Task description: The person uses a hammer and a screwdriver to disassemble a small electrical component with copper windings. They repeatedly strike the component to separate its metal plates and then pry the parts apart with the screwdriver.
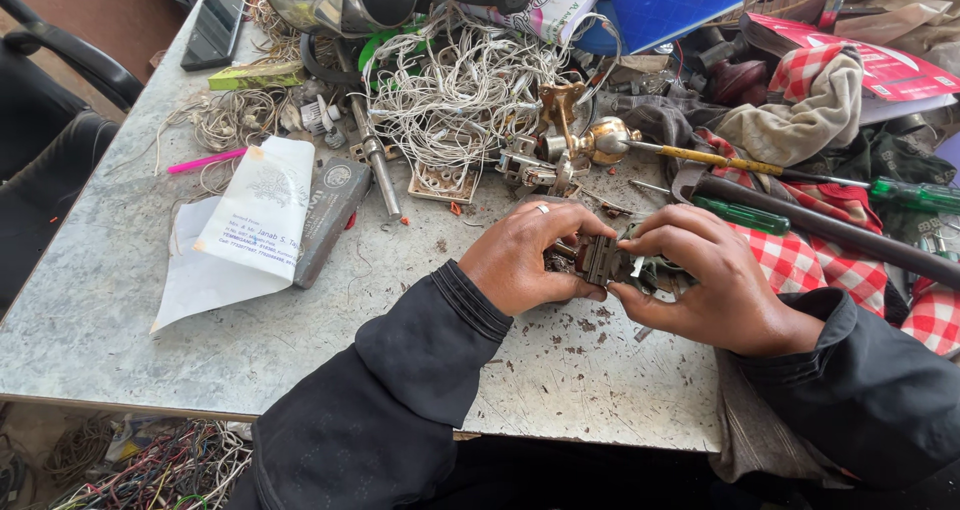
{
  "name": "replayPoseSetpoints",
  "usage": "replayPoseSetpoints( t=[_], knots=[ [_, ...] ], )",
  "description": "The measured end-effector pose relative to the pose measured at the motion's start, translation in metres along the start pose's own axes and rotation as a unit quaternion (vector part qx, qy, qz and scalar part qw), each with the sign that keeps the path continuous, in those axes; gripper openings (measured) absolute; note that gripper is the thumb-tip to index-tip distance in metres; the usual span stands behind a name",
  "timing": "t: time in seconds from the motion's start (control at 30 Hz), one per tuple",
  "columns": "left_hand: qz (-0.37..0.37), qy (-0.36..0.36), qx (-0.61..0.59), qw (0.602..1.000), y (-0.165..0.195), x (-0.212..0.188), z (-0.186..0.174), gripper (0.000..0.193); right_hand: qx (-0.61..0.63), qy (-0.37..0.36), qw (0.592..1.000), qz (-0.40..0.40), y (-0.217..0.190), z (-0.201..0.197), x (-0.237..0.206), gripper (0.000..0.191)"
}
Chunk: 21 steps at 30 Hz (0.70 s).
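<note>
Left hand [530, 260]: clamped on small metal part [602, 260].
Right hand [700, 280]: pinching same part, opp. side.
Handling: prob. light, stiff, sharp-edged; best taken by outer edges.
Table [120, 300]: gritty.

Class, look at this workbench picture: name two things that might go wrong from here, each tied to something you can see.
1. Both hands, left hand and right hand, pinch one small metal part by the fingertips; it may slip or nick a finger.
2. The tangle of white wire and the green-handled screwdriver lie close by; a sleeve might snag the wire or knock the tool off the table.
</note>
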<state>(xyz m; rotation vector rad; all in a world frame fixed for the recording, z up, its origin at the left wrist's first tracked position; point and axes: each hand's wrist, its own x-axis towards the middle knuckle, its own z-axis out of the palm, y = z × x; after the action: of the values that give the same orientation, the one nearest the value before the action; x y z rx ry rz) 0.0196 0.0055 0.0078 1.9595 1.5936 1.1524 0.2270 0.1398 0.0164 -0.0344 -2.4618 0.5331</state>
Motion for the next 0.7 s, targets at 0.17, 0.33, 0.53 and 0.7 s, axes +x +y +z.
replayPoseSetpoints(
  t=[0.17,0.33,0.53,0.7],
  knots=[
    [0.007,-0.007,-0.027,1.0,-0.002,0.0,-0.001,0.052,0.016,0.008,1.0,0.003,0.001,0.001,0.001,0.04],
    [0.018,-0.001,0.013,1.0,-0.008,0.002,0.0,0.05,0.028,-0.019,0.999,0.028,-0.002,0.001,0.004,0.046],
    [-0.011,0.047,-0.048,0.998,-0.016,0.001,-0.005,0.05,-0.077,-0.021,0.996,0.031,-0.012,-0.023,0.009,0.07],
    [-0.032,0.038,-0.266,0.963,-0.018,0.0,-0.006,0.055,-0.118,-0.011,0.991,0.056,-0.014,-0.038,0.012,0.054]
  ],
)
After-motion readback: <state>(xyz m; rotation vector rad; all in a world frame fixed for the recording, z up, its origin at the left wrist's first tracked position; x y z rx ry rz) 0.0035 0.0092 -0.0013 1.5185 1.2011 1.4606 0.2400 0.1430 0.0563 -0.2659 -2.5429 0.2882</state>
